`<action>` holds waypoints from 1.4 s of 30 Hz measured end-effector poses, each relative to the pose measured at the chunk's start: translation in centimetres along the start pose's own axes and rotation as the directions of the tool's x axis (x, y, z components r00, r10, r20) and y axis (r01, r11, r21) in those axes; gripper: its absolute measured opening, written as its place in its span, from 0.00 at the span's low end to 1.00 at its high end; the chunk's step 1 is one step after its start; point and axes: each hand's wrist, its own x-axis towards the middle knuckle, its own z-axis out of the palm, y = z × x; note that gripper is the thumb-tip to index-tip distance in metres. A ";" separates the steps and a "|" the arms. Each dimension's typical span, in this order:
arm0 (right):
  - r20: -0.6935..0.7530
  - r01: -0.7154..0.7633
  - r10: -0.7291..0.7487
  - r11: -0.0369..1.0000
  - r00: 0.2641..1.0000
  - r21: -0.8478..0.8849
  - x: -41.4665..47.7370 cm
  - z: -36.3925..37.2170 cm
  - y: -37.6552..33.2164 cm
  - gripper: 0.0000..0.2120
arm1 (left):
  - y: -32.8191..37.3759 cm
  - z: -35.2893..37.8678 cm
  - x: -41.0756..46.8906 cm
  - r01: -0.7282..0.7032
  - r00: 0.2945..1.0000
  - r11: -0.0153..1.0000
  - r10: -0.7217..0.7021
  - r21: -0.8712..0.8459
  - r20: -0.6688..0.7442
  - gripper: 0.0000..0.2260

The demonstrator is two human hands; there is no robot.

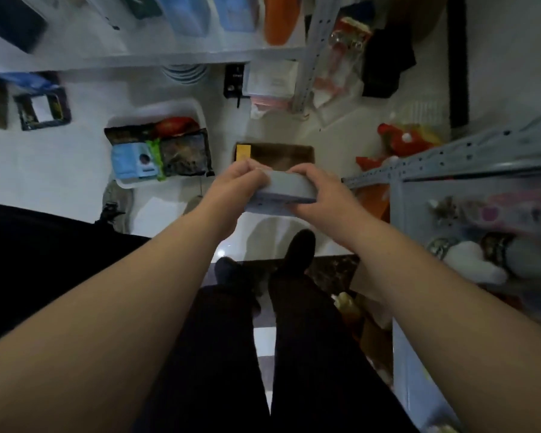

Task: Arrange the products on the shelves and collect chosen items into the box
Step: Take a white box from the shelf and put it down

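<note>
View from above, looking down along a person's two bare forearms. Both hands hold one small, flat, pale blue-grey cardboard box (pixel 280 190) in mid-air, to the right of a white plastic bin (pixel 197 109) on the floor and nearer the viewer than it. The left hand (pixel 231 189) curls its fingers round the box's left end. The right hand (pixel 317 195) pinches the right end, thumb beneath. The bin holds a pale blue packet (pixel 132 160) and dark foil packets (pixel 185 154). The box is not over the bin (it hangs above bare tile). Released here, it would likely miss the bin and hit the floor. Gripped only at its ends, it could also tip.
</note>
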 end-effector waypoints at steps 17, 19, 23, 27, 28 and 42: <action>0.134 -0.244 0.448 0.197 0.884 0.950 24.6 12.5 20.0 0.17 | -17.1 -2.0 29.8 0.045 0.980 0.993 -0.023 0.108 -0.200 0.17; 0.056 -0.195 0.464 0.258 0.884 0.946 27.7 13.9 22.2 0.14 | -19.4 -4.2 32.3 0.116 0.944 0.966 -0.035 0.231 -0.328 0.28; -0.041 -0.154 0.492 0.348 0.869 0.925 33.8 16.3 25.7 0.21 | -23.7 -7.0 36.6 0.223 0.957 0.874 -0.111 0.433 -0.267 0.44; 0.013 -0.214 0.547 0.306 0.837 0.928 38.4 19.4 27.1 0.32 | -27.0 -6.8 39.4 0.111 0.987 0.863 -0.038 0.493 -0.157 0.42; 0.027 -0.231 0.558 0.299 0.829 0.926 39.3 20.2 27.3 0.31 | -27.7 -6.7 40.0 0.096 0.987 0.850 -0.012 0.519 -0.162 0.41; 0.084 -0.090 0.614 -0.021 0.785 0.996 44.2 24.8 28.2 0.33 | -29.4 -6.3 41.6 0.089 0.988 0.844 -0.008 0.528 -0.154 0.42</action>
